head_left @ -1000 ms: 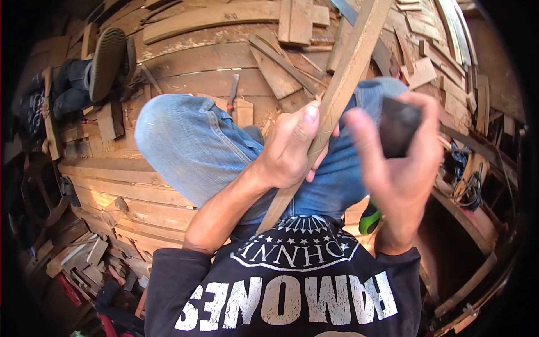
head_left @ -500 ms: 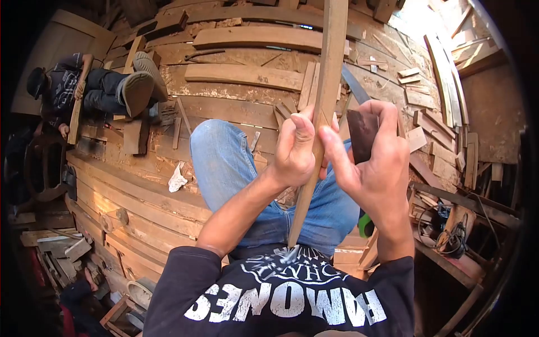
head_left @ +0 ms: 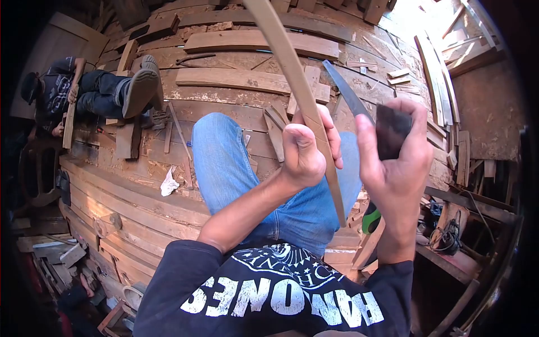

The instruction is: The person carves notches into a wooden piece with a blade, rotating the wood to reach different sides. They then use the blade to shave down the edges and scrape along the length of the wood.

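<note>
My left hand (head_left: pixel 306 151) is closed around a long, narrow wooden strip (head_left: pixel 289 67), which slants from the top of the view down to my right thigh. A pencil-like line crosses the strip near my fingers. In my right hand (head_left: pixel 396 160) is a dark brown rectangular piece (head_left: pixel 392 132), pinched between thumb and fingers; its exact kind cannot be made out. The right hand is apart from the strip, to its right. Behind that hand lies a handsaw (head_left: pixel 343 87) with a green and black handle, partly hidden by my wrist.
Planks (head_left: pixel 241 80) and offcuts lie on the sawdust-strewn wooden floor ahead. At the far left another person (head_left: pixel 56 92) sits holding a piece of wood. A stack of boards (head_left: pixel 135 196) runs along my left; a cluttered bench (head_left: pixel 449 255) with cables stands at the right.
The strip has swung, its top going left and its lower end right. My right hand has drawn away rightward from it with the dark piece. More of the saw blade shows.
</note>
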`<state>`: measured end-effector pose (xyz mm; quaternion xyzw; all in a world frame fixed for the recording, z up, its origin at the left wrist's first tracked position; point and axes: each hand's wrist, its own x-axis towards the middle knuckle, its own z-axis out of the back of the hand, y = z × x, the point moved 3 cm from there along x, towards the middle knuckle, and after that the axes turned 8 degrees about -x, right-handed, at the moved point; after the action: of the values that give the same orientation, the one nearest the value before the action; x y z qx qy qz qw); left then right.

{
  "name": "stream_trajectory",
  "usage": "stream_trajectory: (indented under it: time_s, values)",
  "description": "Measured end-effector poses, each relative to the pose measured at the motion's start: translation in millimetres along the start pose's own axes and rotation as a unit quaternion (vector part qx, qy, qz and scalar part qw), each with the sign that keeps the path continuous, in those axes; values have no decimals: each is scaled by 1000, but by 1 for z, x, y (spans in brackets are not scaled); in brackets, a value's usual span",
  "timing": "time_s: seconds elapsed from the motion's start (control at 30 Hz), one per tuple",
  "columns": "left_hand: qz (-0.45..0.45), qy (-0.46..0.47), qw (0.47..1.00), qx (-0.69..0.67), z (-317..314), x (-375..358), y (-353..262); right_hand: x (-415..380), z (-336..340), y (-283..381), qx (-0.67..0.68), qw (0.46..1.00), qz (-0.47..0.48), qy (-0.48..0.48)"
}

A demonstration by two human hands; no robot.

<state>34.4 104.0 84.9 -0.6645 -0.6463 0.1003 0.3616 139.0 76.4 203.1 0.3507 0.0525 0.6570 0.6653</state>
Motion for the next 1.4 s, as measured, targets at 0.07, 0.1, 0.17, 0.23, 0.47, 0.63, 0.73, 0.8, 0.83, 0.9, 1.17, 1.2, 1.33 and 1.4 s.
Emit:
stream_trajectory:
  time_s: [0.07, 0.1, 0.17, 0.23, 0.47, 0.63, 0.73, 0.8, 0.83, 0.9, 1.17, 1.2, 1.33, 1.4]
  values:
    - [-40, -53, 998, 4, 5, -7, 27, -8, -5, -2, 28, 999, 16, 29]
    - [-80, -108, 991, 9, 4, -7, 27, -10, -7, -5, 27, 999, 12, 31]
    - [-13, -6, 1000, 21, 1, -15, 20, -14, -11, -7, -29, 997, 47, 55]
    - [-63, -35, 995, 65, -9, -22, 28, -16, -11, -13, -41, 995, 44, 75]
    - [27, -107, 993, -43, -6, -82, 63, -52, -13, -65, -38, 992, -79, 89]
    - [149, -193, 968, -57, 6, -137, 85, -86, -22, -98, -91, 966, -155, 187]
    - [279, -233, 930, -54, 10, -152, 89, -109, -34, -130, -126, 957, -163, 204]
    - [334, -222, 916, -16, 12, -151, 82, -120, -39, -142, -97, 963, -169, 184]
    - [378, -205, 903, 22, 16, -148, 74, -123, -41, -146, -68, 971, -166, 158]
    - [468, -184, 863, 54, 24, -144, 54, -122, -44, -149, -98, 966, -167, 170]
    - [-47, 313, 671, 670, 40, -81, -9, -127, -45, -147, -23, 978, -143, 151]
    - [-44, 310, 672, 671, 34, -81, -10, -127, -44, -144, -38, 977, -141, 153]
    - [161, 358, 559, 731, 31, -89, -3, -133, -40, -125, -58, 974, -124, 178]
    - [161, 348, 567, 729, 30, -90, -2, -139, -37, -114, -70, 970, -122, 196]
